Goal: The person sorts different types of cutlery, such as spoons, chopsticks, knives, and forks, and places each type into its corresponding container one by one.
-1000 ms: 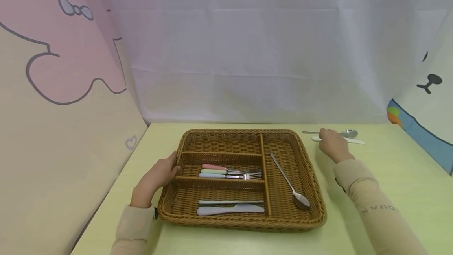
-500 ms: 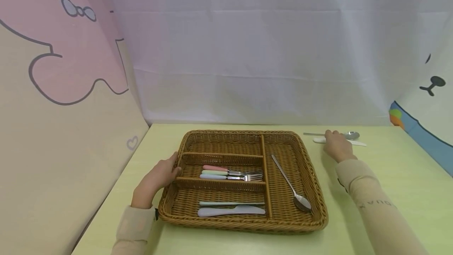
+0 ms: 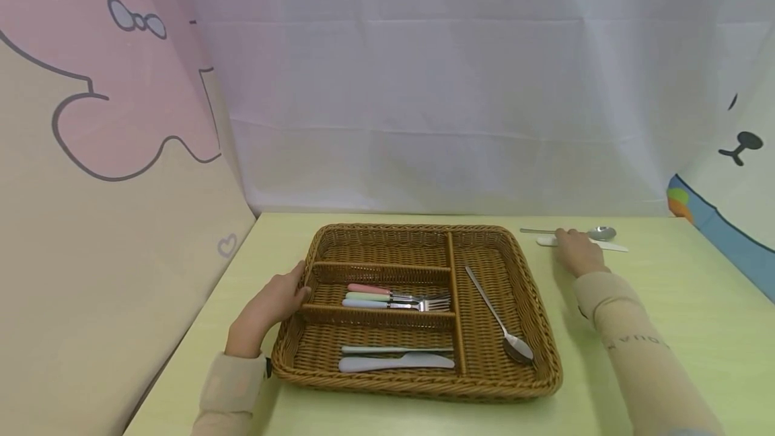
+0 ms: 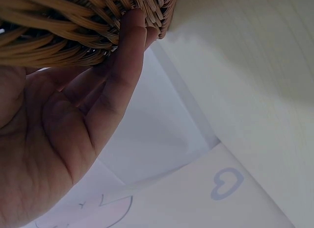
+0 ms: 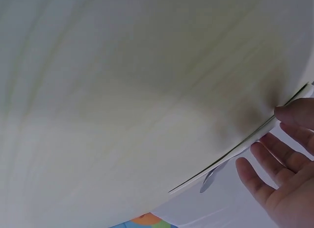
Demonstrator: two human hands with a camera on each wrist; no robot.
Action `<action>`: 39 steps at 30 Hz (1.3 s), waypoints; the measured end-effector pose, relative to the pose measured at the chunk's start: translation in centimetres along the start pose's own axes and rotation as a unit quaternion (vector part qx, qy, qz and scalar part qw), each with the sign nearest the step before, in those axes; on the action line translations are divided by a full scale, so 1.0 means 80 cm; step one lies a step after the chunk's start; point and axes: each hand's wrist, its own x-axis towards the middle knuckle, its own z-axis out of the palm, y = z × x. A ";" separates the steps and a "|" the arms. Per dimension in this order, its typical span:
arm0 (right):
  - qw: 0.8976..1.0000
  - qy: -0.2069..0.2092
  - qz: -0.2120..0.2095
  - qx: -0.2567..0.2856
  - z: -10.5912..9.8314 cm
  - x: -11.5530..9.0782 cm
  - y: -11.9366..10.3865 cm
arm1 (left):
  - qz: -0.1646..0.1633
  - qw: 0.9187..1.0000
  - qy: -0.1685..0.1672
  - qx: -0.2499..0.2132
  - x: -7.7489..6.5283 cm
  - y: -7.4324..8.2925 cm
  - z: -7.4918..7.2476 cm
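My left hand (image 3: 270, 303) holds the left rim of the brown wicker cutlery basket (image 3: 508, 392), thumb over the edge. In the left wrist view its fingers (image 4: 128, 56) lie along the woven outer wall. Right of the basket, my right hand (image 3: 579, 252) pinches a white table knife (image 3: 611, 245) that lies close along the table. The right wrist view shows the thumb (image 5: 294, 113) on the knife's near side and the fingers beyond it. Just behind the knife is a metal spoon (image 3: 602, 233), its handle partly hidden by the hand.
Inside the basket, several forks (image 3: 369, 297) with coloured handles fill the middle left compartment. A pale lilac knife (image 3: 396, 362) and a pale green-handled piece of cutlery (image 3: 387, 350) lie in the front one. Another spoon (image 3: 517, 348) slants in the right compartment. A white curtain (image 3: 424, 120) hangs behind the table.
My right hand has shifted slightly to the right along the white knife, its fingers settling lower over it. The left hand keeps its hold on the rim. The head view has drifted a little.
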 end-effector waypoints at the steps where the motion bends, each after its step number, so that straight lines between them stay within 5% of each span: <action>1: 1.000 0.003 -0.004 -0.004 0.001 0.000 0.001 | 0.001 1.000 0.000 0.000 0.000 0.000 0.000; 14: 0.996 0.032 -0.030 -0.073 0.005 -0.004 0.006 | 0.004 1.000 0.001 0.012 0.002 -0.002 0.001; 39: 0.993 0.054 -0.060 -0.087 -0.003 -0.009 0.010 | -0.004 1.000 -0.003 0.021 -0.001 0.006 -0.003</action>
